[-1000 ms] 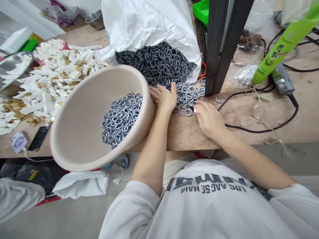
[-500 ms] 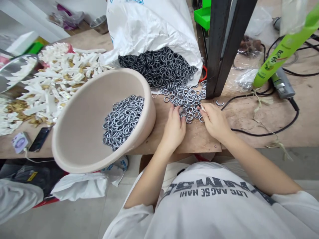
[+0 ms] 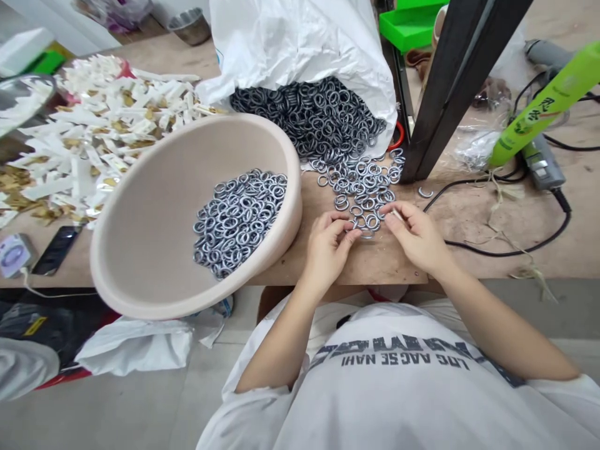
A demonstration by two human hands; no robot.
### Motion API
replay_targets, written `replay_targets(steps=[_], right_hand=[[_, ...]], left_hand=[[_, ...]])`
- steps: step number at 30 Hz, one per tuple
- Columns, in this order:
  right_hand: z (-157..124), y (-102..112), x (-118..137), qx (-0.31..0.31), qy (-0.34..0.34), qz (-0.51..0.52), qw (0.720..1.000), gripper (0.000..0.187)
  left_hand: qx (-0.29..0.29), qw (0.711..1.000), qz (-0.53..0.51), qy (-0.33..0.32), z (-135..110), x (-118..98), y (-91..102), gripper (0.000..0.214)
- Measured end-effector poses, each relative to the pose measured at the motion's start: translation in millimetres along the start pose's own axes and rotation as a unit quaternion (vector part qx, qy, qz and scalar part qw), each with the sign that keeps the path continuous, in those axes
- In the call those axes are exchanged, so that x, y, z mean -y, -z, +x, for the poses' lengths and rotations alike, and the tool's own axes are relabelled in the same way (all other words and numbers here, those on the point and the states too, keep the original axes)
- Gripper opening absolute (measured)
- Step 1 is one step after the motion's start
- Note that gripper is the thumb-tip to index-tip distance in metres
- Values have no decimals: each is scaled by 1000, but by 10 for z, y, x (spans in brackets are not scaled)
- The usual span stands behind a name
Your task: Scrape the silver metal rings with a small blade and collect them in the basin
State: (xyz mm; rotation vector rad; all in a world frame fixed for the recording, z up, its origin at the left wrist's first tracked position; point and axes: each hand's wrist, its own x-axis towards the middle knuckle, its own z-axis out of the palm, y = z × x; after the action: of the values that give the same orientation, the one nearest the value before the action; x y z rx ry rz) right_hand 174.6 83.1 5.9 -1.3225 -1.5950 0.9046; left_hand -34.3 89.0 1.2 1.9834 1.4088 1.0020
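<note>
Loose silver-grey metal rings (image 3: 368, 181) spill over the wooden table in front of a white sack (image 3: 300, 44), which lies open with many darker rings in its mouth. My left hand (image 3: 327, 247) is at the near edge of the spill, thumb and fingertips pinched on a metal ring (image 3: 356, 226). To its right, my right hand (image 3: 415, 237) is closed around a small pale stick-like piece (image 3: 397, 215), of which only the end shows; its fingertips touch the rings. Left of my hands, a large beige basin (image 3: 135, 250) stands tilted, with a heap of similar rings inside.
A dark metal post (image 3: 450, 94) rises right of the sack. Beyond it lie a green packet (image 3: 529, 119), a grey power tool (image 3: 544, 165) and a black cable (image 3: 497, 253). White strips (image 3: 79, 175) cover the table's left side, near a phone (image 3: 57, 250).
My left hand has drawn its fingertips together on a ring at the near edge. Both hands are slightly nearer the table's front edge, and the camera view has shifted.
</note>
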Motion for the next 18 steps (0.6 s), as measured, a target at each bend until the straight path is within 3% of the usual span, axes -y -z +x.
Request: replay_targets(steps=[3, 6, 10, 13, 15, 18], right_hand=[[-26, -108, 65, 69, -19, 132, 989, 27], [-32, -193, 106, 59, -32, 225, 972, 22], [-56, -198, 128, 40, -44, 251, 966, 23], [-90, -168, 157, 57, -18, 219, 974, 22], [-110, -165, 182, 55, -4, 201, 978, 20], [-125, -179, 205, 76, -17, 239, 968, 20]], left_hand=[[34, 975, -210, 60, -32, -132, -44, 25], [38, 931, -340, 124, -49, -231, -109, 34], [27, 903, -398, 158, -66, -273, -168, 40], [16, 889, -422, 179, -88, -283, -195, 45], [11, 864, -458, 208, -109, -291, -216, 50], [50, 830, -498, 247, -152, -313, -247, 54]])
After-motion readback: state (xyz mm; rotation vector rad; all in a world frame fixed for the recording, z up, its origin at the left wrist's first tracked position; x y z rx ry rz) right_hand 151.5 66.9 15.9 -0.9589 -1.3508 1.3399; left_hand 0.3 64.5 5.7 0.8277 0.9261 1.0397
